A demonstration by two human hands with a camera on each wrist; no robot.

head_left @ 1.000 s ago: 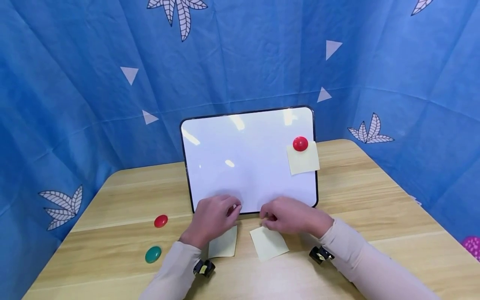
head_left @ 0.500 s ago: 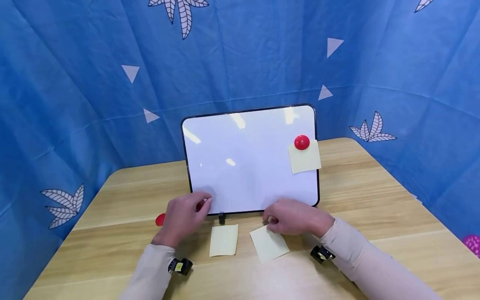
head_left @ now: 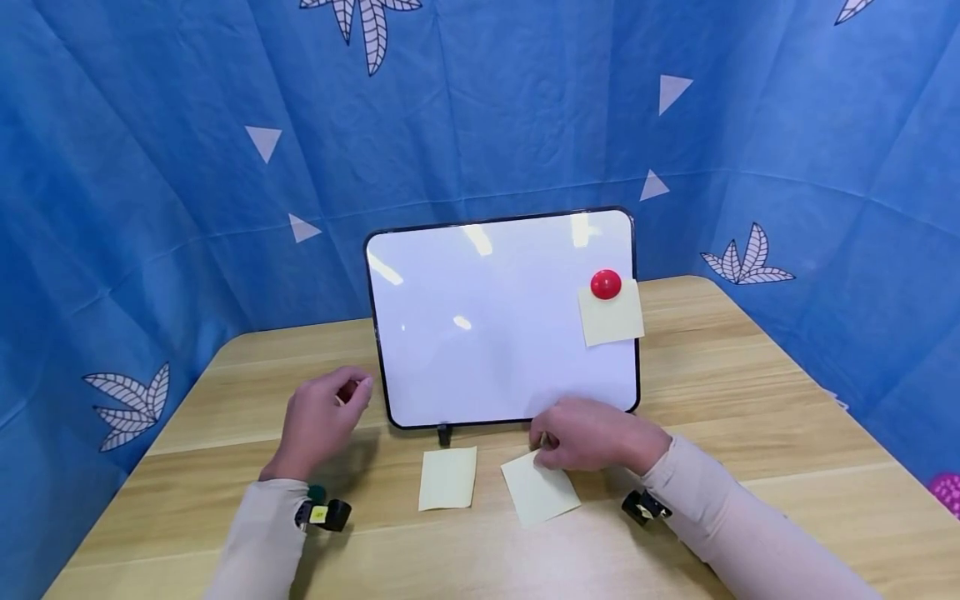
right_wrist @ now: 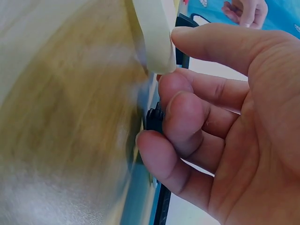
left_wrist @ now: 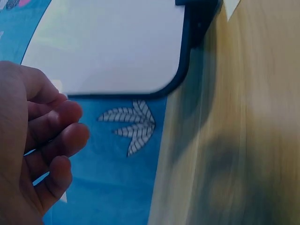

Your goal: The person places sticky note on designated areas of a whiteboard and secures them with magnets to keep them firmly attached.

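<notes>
My right hand (head_left: 592, 435) is in front of the whiteboard's lower right edge. Its thumb and index finger pinch the top edge of a pale yellow sticky note (right_wrist: 157, 40), whose rest lies over the table. My left hand (head_left: 318, 421), fingers loosely curled and holding nothing, hovers left of the whiteboard (head_left: 487, 325). Another yellow sticky note (head_left: 447, 479) lies between the hands. At the board's right side, a round red magnet (head_left: 606, 284) sits over the top of a third sticky note (head_left: 611, 315). A green magnet (head_left: 317, 493) shows partly behind my left wrist.
The whiteboard leans upright on a black foot (head_left: 444, 435) on the wooden table (head_left: 720, 375). A blue patterned curtain (head_left: 510, 108) hangs behind the table. Black wrist cameras (head_left: 330, 515) sit on both sleeves.
My left hand has moved left from the board's lower edge, uncovering the left sticky note and now hiding the loose red magnet. My right hand has stayed at its sticky note.
</notes>
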